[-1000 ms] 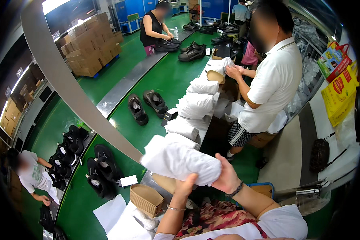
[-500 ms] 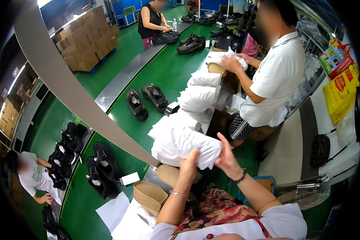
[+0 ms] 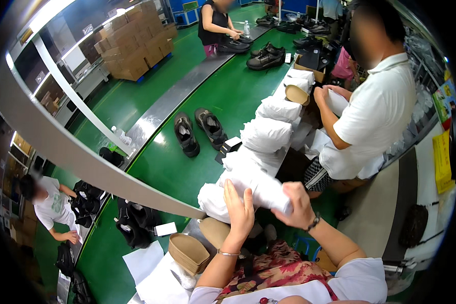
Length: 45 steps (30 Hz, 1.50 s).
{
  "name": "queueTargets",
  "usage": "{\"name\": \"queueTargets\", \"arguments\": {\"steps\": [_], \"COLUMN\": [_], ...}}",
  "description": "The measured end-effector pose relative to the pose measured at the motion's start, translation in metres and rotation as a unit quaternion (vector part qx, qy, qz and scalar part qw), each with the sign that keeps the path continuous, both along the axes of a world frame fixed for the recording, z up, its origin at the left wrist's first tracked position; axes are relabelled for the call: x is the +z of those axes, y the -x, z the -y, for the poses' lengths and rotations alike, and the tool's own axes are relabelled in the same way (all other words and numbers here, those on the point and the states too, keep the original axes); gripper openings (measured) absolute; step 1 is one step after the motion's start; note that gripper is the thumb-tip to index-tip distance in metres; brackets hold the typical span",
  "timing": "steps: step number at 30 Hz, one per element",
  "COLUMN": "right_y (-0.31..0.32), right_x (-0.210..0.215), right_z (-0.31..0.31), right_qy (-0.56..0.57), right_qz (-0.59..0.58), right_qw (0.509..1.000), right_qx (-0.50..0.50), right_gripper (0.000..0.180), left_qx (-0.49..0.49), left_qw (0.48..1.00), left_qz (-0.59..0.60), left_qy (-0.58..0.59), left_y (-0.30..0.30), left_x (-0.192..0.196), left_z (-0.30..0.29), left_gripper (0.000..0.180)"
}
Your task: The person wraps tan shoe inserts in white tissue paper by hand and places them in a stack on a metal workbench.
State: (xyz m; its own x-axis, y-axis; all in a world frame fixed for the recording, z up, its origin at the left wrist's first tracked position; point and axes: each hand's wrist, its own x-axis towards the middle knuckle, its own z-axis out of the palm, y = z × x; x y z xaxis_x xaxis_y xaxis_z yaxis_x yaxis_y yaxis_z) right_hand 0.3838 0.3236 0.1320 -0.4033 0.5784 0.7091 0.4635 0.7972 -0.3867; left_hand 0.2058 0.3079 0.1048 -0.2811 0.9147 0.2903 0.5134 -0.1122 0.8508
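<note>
A white paper-wrapped bundle is in front of me, slanting down to the right. My right hand, slightly blurred, has its fingers closed round the bundle's near right end. My left hand is held up at the other side, fingers stretched and thumb apart, its palm toward the bundle. Whether that palm touches the paper I cannot tell. Just beyond lie more white wrapped bundles in a row along the bench edge. By my left forearm stands a stack of curved tan cardboard pieces, with white paper sheets beside it.
On the green bench stand a pair of dark shoes and more black shoes near a white tag. A grey post crosses the left side. One co-worker stands close at right, handling white paper; others work farther off.
My left hand has let go of the bundle and opened out. My right hand has closed round its near end. The view has shifted left, and the co-worker's hands now hold a flat white sheet.
</note>
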Motion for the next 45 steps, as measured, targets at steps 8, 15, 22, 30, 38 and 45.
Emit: {"name": "queueTargets", "arguments": {"steps": [8, 15, 22, 30, 38, 45], "right_y": [-0.003, 0.038, 0.044, 0.005, -0.06, -0.081], "right_x": [-0.024, -0.038, -0.049, -0.07, -0.06, -0.073], "right_z": [-0.02, -0.01, -0.005, 0.012, -0.03, -0.063], "right_qy": [0.173, 0.365, 0.551, 0.554, 0.441, 0.378], "right_qz": [-0.09, -0.185, -0.22, -0.319, -0.457, -0.504], "right_qw": [0.979, 0.912, 0.797, 0.768, 0.768, 0.762], "right_qx": [0.065, 0.01, 0.113, 0.047, -0.076, -0.152], "right_gripper": [0.068, 0.076, 0.08, 0.065, 0.053, 0.056], "left_qx": [0.043, 0.055, 0.159, 0.039, 0.031, 0.04], "left_qw": [0.784, 0.712, 0.767, 0.791, 0.997, 0.996], "left_qz": [0.611, 0.699, 0.619, 0.589, 0.049, 0.053], "left_qy": [0.103, 0.033, 0.045, 0.163, 0.054, 0.063], "left_y": [0.014, 0.042, 0.047, 0.023, 0.069, 0.071], "left_x": [-0.021, -0.021, -0.021, -0.053, -0.04, -0.057], "left_z": [-0.041, -0.05, -0.018, -0.009, -0.014, -0.019], "left_gripper": [0.024, 0.035, 0.037, 0.049, 0.036, 0.032]}}
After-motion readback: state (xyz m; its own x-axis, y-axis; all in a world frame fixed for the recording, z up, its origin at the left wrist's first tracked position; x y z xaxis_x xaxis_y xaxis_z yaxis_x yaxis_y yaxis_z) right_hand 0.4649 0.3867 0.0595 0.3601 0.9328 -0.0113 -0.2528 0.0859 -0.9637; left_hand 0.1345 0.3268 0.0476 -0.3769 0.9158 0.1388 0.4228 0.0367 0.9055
